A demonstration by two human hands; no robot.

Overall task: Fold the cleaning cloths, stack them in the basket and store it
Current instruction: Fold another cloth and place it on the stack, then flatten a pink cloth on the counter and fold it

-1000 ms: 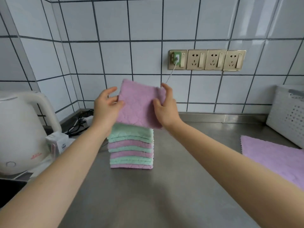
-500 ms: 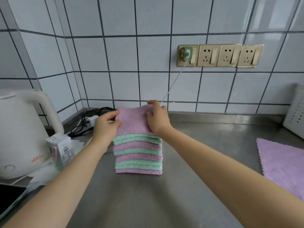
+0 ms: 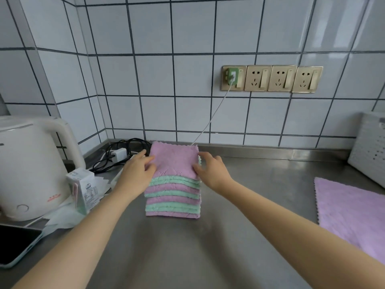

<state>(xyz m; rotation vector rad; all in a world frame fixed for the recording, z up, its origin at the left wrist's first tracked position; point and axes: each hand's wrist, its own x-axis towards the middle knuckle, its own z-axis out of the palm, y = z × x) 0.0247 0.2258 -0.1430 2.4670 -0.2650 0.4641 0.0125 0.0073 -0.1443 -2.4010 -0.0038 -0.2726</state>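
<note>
A stack of folded pink and green cleaning cloths [image 3: 173, 197] stands on the steel counter [image 3: 208, 247]. A folded pink cloth [image 3: 175, 161] lies on top of it. My left hand [image 3: 137, 172] touches the top cloth's left edge with its fingers fairly straight. My right hand [image 3: 212, 170] rests against the cloth's right edge, fingers relaxed. An unfolded pink cloth [image 3: 352, 215] lies flat at the right. The white perforated basket [image 3: 368, 151] stands at the far right by the wall.
A white kettle [image 3: 29, 167] stands at the left with a small carton [image 3: 81, 188] and papers beside it. A tablet [image 3: 14, 245] lies at the front left edge. Black cables and a white charger [image 3: 118, 154] sit behind the stack; a cord runs up to the wall sockets [image 3: 270, 78].
The folded pink cloth came down from mid-air onto the top of the stack. Both hands lowered with it and now lie at its sides.
</note>
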